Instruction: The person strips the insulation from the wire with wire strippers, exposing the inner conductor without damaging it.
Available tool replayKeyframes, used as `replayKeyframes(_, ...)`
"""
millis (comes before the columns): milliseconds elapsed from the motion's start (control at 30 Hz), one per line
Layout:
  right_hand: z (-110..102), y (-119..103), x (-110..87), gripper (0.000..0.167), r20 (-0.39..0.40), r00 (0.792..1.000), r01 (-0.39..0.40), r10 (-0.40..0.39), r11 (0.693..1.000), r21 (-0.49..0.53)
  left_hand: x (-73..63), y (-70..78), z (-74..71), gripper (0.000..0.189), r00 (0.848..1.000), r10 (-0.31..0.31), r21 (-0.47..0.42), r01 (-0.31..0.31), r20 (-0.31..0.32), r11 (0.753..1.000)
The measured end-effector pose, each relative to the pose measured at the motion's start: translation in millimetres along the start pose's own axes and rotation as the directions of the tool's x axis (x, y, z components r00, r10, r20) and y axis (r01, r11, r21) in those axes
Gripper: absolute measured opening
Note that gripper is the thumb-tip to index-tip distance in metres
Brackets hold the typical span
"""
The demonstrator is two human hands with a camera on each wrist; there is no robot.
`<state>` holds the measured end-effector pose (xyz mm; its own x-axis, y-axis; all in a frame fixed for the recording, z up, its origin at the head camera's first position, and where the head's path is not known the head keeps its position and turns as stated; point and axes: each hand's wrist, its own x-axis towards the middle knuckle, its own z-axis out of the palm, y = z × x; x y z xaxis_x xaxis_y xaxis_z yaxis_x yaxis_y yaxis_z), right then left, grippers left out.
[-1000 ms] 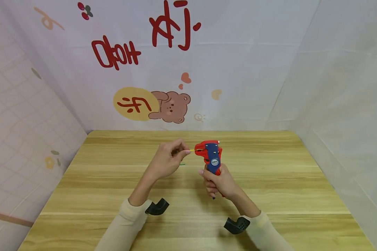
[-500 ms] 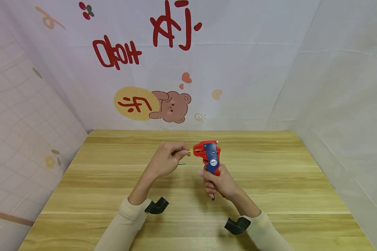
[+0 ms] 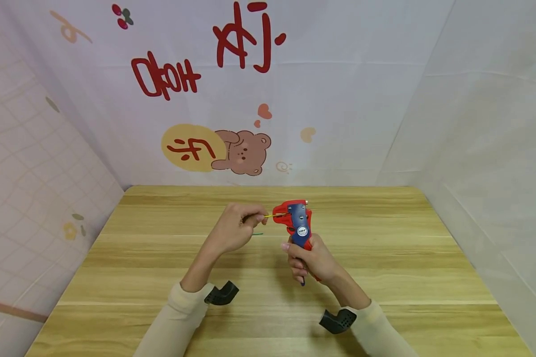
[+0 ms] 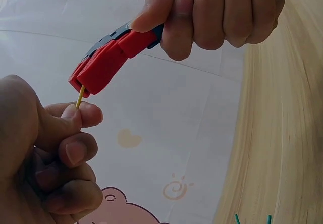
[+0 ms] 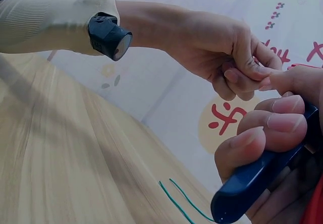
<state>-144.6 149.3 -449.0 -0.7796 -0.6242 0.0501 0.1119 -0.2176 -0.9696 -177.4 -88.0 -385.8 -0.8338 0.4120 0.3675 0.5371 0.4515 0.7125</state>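
Observation:
My right hand (image 3: 310,259) grips the handles of a red and blue wire stripper (image 3: 301,220), its head tipped toward the left. Between thumb and forefinger, my left hand (image 3: 237,227) pinches a thin yellow wire (image 4: 80,97). The wire's far end runs into the front slot of the stripper's red nose, just beyond my left fingertips. In the right wrist view the dark blue handle (image 5: 252,186) shows under my curled right fingers, while the tool's head is mostly out of that frame.
Green wires (image 5: 176,199) lie on the wooden table (image 3: 161,258), partly behind my left hand in the head view. A printed white cloth (image 3: 348,99) hangs behind the table's far edge. Each wrist wears a black camera mount (image 3: 222,293).
The wire stripper has shifted slightly left with my right hand. My left hand still pinches the yellow wire and has drifted a little left too.

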Motion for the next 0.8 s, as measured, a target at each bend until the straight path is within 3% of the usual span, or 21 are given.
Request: replayKeyframes(800,-1.8,-0.3,0.1,0.023,-0.006,1.0,0.015,-0.015,1.0,-0.02,-1.2,0.1,-6.0,0.03,0.999,-0.018,-0.015,0.019,0.026,1.0)
